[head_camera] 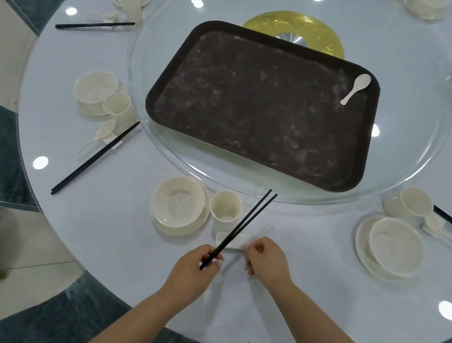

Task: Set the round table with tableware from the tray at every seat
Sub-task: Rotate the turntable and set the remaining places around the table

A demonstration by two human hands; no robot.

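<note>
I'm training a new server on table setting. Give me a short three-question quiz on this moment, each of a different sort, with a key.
1. True or false: the tray on the glass turntable holds only one white spoon.
2. Which hand grips the black chopsticks? A) left hand B) right hand C) both
3. Fill in: the right hand touches the small white ___ lying on the table under the chopsticks.

Key: 1 true; 2 A; 3 chopstick rest.
</note>
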